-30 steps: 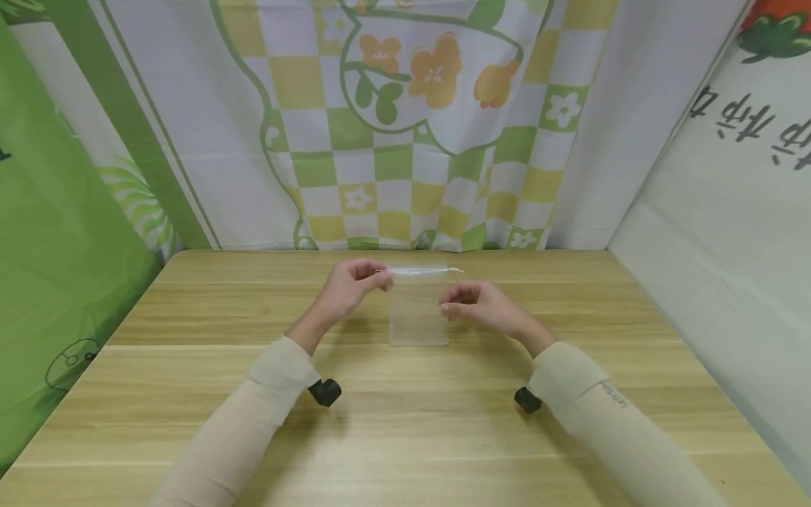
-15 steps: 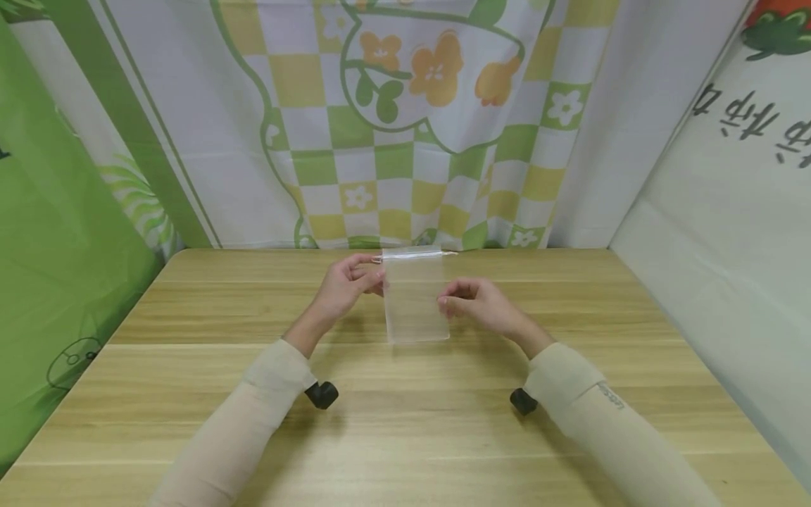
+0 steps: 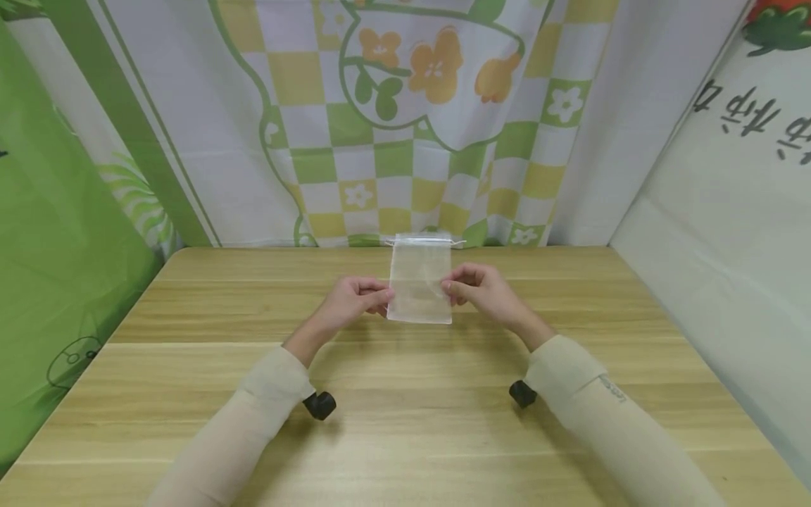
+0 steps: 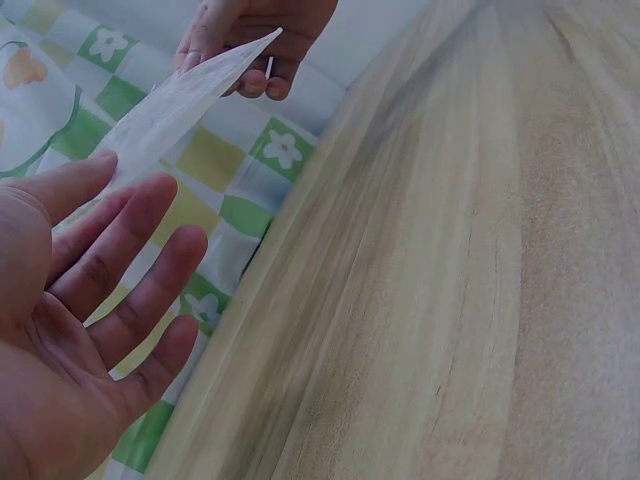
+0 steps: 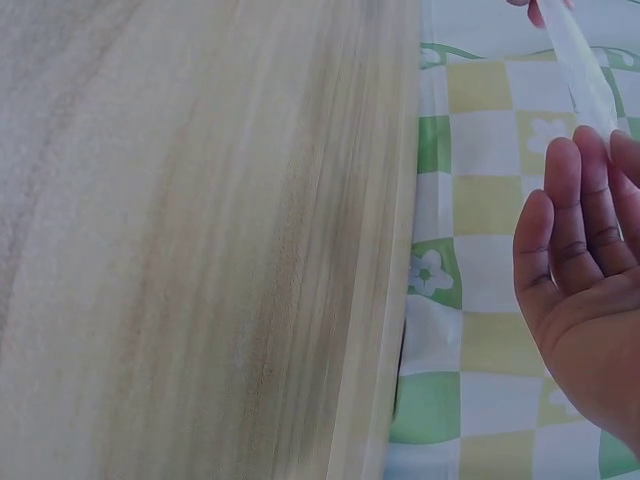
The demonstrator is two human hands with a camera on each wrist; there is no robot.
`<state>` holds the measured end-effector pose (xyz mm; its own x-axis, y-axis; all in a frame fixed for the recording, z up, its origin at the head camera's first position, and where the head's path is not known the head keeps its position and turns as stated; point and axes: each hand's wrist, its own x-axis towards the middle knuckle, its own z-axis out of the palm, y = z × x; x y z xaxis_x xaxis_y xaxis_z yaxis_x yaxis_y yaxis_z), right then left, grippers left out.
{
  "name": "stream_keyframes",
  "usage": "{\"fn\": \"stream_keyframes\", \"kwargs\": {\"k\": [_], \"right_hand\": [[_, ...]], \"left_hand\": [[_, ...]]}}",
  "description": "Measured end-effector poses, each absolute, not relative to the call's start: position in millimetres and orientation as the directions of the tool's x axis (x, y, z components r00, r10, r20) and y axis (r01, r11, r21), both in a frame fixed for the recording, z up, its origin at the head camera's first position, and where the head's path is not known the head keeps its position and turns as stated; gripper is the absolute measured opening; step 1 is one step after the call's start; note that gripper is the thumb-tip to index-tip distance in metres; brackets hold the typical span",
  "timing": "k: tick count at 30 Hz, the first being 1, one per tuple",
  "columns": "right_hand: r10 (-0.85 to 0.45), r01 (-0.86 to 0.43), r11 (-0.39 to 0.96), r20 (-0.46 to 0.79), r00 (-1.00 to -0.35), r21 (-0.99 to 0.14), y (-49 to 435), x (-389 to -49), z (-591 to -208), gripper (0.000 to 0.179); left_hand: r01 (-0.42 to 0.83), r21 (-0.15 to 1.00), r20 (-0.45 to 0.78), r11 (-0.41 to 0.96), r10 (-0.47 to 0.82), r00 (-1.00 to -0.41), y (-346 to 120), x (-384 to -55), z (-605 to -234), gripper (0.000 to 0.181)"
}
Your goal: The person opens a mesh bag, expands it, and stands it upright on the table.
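A small see-through drawstring pouch [image 3: 419, 282] is held up above the table, its white cord end at the top and its plain edge at the bottom. My left hand [image 3: 356, 303] pinches its left side between thumb and fingers, low down. On the opposite side my right hand [image 3: 484, 292] pinches the right edge, slightly higher. In the left wrist view the pouch [image 4: 165, 125] looks thin and flat, and the left hand's [image 4: 90, 310] other fingers spread away from it. The right wrist view shows the right hand [image 5: 590, 270] with thumb and forefinger at the pouch [image 5: 585, 75].
The wooden table [image 3: 405, 422] lies below both hands. Behind its far edge hangs a checked, flowered curtain [image 3: 437, 162]. Green cloth [image 3: 70, 246] stands at the left, a white printed sheet [image 3: 728, 211] at the right. Black wrist cameras [image 3: 321, 405] hang under the sleeves.
The pouch has risen, and its top now overlaps the curtain. My left hand has let go of the corded top and pinches lower on the side. The right hand has moved slightly up.
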<state>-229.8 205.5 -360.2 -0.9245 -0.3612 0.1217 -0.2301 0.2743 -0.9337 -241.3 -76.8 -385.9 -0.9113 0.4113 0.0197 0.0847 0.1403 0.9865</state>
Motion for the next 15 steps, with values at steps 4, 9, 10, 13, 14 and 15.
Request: {"fn": "stream_keyframes", "kwargs": {"k": [4, 9, 10, 13, 14, 15], "right_hand": [[-0.338, -0.226, 0.278, 0.125, -0.933, -0.934, 205.5, -230.7, -358.8, 0.018], [-0.324, -0.210, 0.266, 0.118, -0.939, -0.941, 205.5, -231.4, -360.1, 0.018], [-0.322, -0.202, 0.262, 0.112, -0.940, -0.944, 205.3, -231.2, -360.4, 0.018], [-0.315, -0.173, 0.258, 0.087, -0.945, -0.951, 204.9, -229.6, -360.6, 0.021], [-0.312, -0.161, 0.263, 0.074, -0.947, -0.951, 204.9, -228.7, -360.4, 0.022], [-0.314, -0.150, 0.267, 0.062, -0.948, -0.952, 204.9, -227.9, -360.2, 0.023]], "left_hand": [[0.093, 0.985, 0.022, 0.147, 0.428, -0.904, -75.1, -238.1, -385.3, 0.023], [0.091, 0.984, 0.013, 0.154, 0.443, -0.896, -74.9, -235.7, -384.4, 0.019], [0.084, 0.985, 0.007, 0.154, 0.440, -0.898, -74.7, -235.5, -384.2, 0.019], [0.051, 0.989, -0.012, 0.137, 0.421, -0.907, -73.3, -235.8, -383.7, 0.018], [0.042, 0.991, -0.015, 0.129, 0.413, -0.911, -72.7, -235.9, -383.1, 0.018], [0.037, 0.992, -0.015, 0.121, 0.403, -0.915, -72.3, -236.1, -382.6, 0.019]]}}
